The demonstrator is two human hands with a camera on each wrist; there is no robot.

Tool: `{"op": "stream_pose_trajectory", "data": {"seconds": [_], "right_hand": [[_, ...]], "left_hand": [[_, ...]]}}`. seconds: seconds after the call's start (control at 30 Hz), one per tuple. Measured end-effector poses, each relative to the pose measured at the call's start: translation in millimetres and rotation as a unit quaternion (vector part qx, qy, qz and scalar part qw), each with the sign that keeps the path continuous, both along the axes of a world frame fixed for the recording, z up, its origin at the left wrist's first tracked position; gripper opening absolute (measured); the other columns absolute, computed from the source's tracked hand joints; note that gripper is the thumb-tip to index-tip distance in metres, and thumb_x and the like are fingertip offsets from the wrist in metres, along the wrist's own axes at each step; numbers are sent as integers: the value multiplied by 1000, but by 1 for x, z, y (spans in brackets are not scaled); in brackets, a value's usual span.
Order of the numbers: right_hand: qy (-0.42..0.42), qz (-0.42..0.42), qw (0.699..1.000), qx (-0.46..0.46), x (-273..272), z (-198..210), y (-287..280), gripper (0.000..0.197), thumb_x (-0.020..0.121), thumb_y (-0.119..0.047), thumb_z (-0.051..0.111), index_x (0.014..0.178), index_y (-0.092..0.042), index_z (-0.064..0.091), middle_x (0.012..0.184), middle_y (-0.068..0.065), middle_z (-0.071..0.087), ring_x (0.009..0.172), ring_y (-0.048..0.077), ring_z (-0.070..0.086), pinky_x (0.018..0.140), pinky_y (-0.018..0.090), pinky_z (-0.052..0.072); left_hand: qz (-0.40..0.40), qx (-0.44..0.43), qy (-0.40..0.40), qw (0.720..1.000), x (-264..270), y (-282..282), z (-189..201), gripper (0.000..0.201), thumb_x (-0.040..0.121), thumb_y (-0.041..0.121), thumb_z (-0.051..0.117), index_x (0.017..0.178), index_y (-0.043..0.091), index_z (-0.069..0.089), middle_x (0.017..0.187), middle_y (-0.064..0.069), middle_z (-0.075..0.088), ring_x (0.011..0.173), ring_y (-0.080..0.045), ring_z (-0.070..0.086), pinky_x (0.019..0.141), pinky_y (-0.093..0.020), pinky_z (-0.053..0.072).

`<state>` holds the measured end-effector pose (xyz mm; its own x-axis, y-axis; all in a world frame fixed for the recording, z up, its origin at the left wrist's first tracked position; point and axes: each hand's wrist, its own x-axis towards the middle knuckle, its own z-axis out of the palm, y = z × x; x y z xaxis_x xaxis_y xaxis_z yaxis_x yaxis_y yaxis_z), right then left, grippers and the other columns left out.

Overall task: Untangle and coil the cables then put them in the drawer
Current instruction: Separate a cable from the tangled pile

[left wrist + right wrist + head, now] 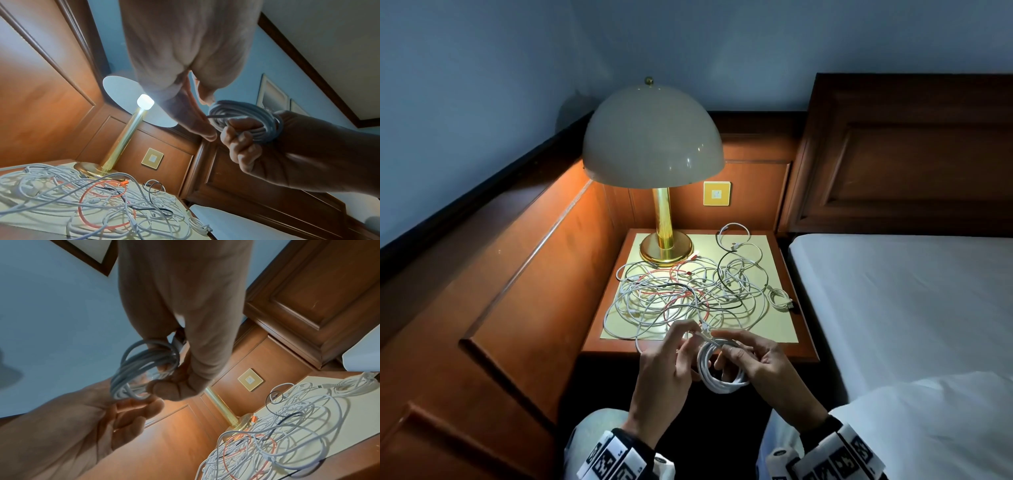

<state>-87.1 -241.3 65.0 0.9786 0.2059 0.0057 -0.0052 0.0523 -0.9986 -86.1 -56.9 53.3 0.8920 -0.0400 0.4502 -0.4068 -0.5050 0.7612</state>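
Note:
A white cable coil (722, 377) hangs in the air just in front of the nightstand (803, 346). My right hand (753, 359) grips the coil (139, 369) with fingers curled through its loops. My left hand (674, 353) pinches the loose end of that same cable at the coil's top, beside the coil (246, 116). A tangle of white, red and black cables (681, 294) covers the nightstand top. One small coiled white cable (780, 298) lies at its right edge. No drawer shows in any view.
A brass lamp (654, 144) with a dome shade stands lit at the nightstand's back left. Wood wall panelling (534, 274) closes the left side. A bed (893, 291) with a white sheet sits to the right. A switch plate (716, 193) is on the back panel.

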Motion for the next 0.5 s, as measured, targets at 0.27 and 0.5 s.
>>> {"op": "stream_pose_trajectory", "data": {"seconds": [0.27,0.5], "right_hand": [[-29,24,999,-5,-3,-5,-1,32,97,-4,62,122,-22,72,90,2,73,78,15,64,75,25,52],[-3,16,1000,18,-5,-4,-4,33,96,-11,66,125,-27,69,80,13,66,56,25,58,56,33,54]], "left_hand": [[-10,-156,105,982,-2,0,9,9,101,10,55,104,16,61,61,12,69,51,2,61,58,-11,45],[-93,-365,271,886,-4,3,20,11,104,10,47,111,5,55,98,-27,73,83,-36,74,71,-41,62]]}}
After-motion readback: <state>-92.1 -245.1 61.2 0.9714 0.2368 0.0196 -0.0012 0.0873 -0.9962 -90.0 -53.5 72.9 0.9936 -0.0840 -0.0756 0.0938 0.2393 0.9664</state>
